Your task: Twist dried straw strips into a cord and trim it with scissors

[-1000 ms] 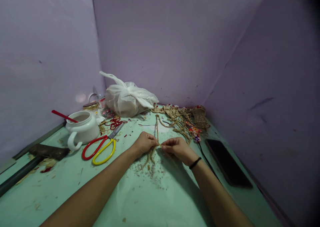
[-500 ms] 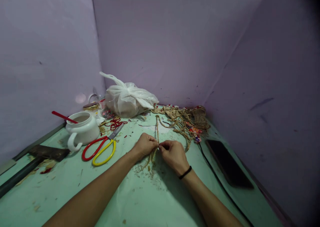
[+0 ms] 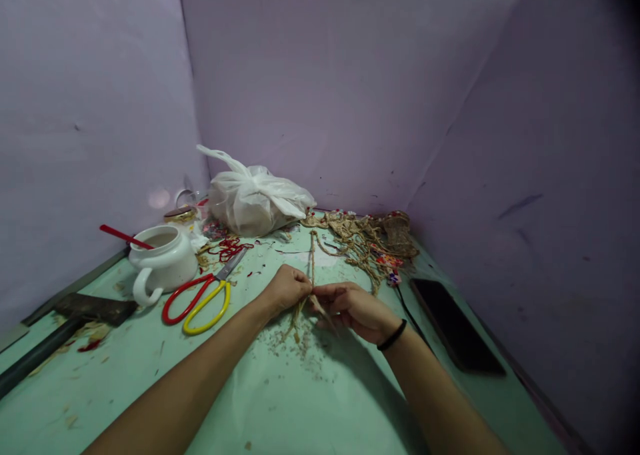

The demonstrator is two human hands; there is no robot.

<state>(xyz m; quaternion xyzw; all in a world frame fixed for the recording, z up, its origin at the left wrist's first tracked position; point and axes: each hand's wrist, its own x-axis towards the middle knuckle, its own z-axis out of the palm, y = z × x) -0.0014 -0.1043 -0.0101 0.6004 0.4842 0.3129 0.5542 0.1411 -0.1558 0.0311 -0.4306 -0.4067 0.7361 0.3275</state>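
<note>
Firmly, I pinch the jute cords [image 3: 313, 251] in my left hand [image 3: 289, 288]; my right hand [image 3: 353, 306] grips one of them; even tension should prevent slack.

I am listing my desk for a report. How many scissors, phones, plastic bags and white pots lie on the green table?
Scissors: 1
Phone: 1
Plastic bag: 1
White pot: 1
Total: 4, not counting the jute cord pinched by the left hand and the right hand.
</note>
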